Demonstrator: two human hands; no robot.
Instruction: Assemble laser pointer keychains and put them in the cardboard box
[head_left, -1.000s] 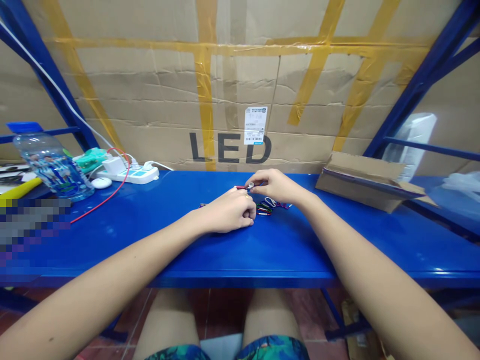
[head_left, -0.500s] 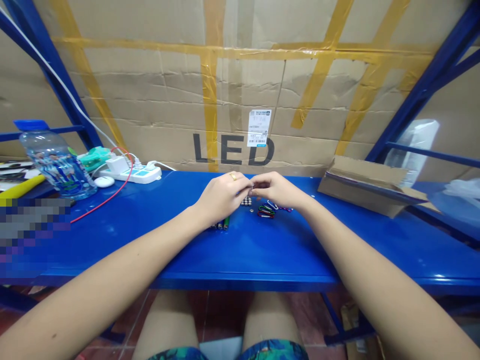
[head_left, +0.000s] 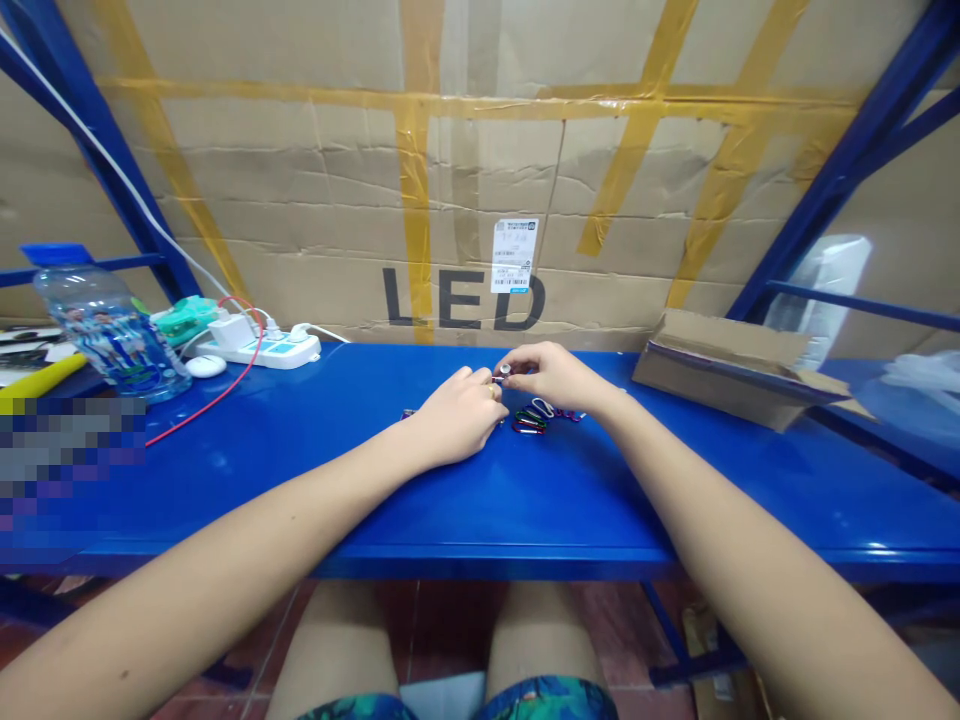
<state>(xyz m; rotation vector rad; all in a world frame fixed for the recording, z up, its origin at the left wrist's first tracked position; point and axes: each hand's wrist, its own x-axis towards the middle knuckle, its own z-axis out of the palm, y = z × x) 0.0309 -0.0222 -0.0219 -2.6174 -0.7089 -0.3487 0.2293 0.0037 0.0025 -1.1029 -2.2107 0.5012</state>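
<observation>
My right hand is closed in a pinch on a small round piece with a pale end; its kind is too small to tell. Low over the table, my left hand bends its fingers down at the spot of a small silvery disc, and what its fingertips hold is hidden. Several small coloured carabiners lie just right of the left fingertips, below the right hand. Beside the left wrist, a bit of a dark little item shows; the rest is covered.
On the blue table, an open cardboard box stands at the right. To the left are a water bottle, a white power strip, a white mouse and a red cable. A large carton rises behind.
My left hand has come down and toward me, away from the right fingertips, covering the silvery discs and green cylinders. My right hand stays nearly in place, its small piece now showing.
</observation>
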